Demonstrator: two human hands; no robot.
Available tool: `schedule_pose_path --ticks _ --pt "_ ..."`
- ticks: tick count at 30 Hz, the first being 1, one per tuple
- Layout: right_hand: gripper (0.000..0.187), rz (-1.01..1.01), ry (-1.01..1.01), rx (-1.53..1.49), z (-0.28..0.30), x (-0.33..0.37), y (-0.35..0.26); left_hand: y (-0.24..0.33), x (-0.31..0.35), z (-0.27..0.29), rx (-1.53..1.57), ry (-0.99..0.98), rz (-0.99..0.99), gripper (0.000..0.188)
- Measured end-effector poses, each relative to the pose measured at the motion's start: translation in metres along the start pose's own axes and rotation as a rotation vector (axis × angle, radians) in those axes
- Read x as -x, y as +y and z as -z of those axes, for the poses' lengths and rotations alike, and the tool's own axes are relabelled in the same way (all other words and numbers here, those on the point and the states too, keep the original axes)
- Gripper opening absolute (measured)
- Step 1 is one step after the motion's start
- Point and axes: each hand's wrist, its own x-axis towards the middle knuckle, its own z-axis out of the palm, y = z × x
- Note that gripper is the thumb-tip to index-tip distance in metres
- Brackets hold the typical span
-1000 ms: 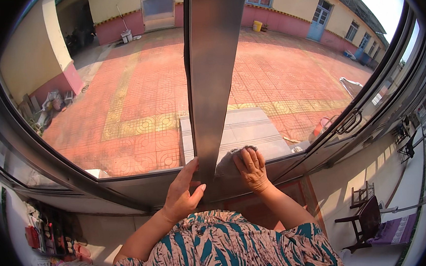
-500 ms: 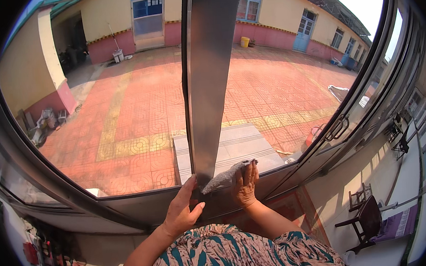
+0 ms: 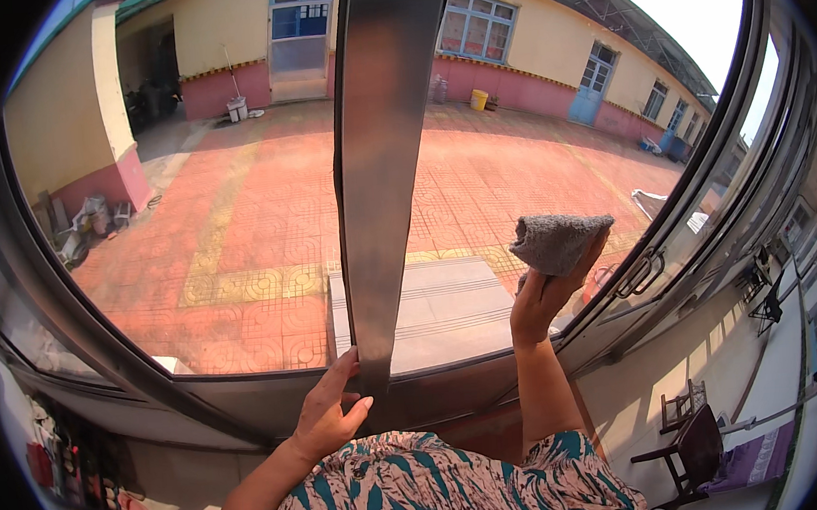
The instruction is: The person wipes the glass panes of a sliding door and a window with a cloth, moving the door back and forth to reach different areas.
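Observation:
A folded grey cloth (image 3: 562, 242) is in my right hand (image 3: 537, 308), raised in front of the right glass pane (image 3: 507, 177). The cloth covers most of that hand's fingers; whether it presses on the glass I cannot tell. My left hand (image 3: 327, 408) is lower down, its fingers stretched out and its thumb apart. Its fingertips rest at the lower left edge of the upright metal post (image 3: 380, 191), which stands between the two panes, and it holds nothing.
A metal handle (image 3: 641, 274) sits on the frame to the right. Behind me at the right are a dark chair (image 3: 697, 448) and a small stool (image 3: 682, 406). Beyond the glass a pale step (image 3: 450, 309) lies on red paving (image 3: 255, 228), with a yellow bucket (image 3: 479, 99) farther off.
My right hand has lifted the cloth from the foot of the post up and right over the right pane. My left hand has shifted slightly left and stays at the post's edge.

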Motion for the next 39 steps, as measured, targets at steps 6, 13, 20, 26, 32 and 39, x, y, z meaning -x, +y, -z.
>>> schedule_pose_path --ticks 6,13,20,26,32,39 --pt "0.067 0.281 -0.353 0.170 -0.006 0.074 -0.027 -0.006 0.004 -0.003 0.062 0.124 0.005 0.070" --pt "0.046 0.977 -0.831 0.255 0.009 0.157 0.012 -0.007 -0.016 -0.022 -0.097 0.437 0.015 0.047" --pt "0.040 0.641 -0.404 0.327 0.013 -0.027 -0.003 -0.013 -0.023 -0.028 -0.210 0.547 0.020 0.045" --pt "0.053 0.540 0.021 0.025 -0.002 -0.228 0.007 -0.014 -0.023 -0.024 -0.234 0.571 0.066 0.038" --pt "0.069 0.684 -0.002 0.200 -0.049 -0.208 -0.067 -0.013 -0.020 -0.015 -0.251 0.553 0.118 0.035" --pt "0.043 1.122 -0.665 0.186 -0.041 -0.038 -0.057 -0.010 -0.030 -0.013 -0.351 0.502 0.037 0.032"
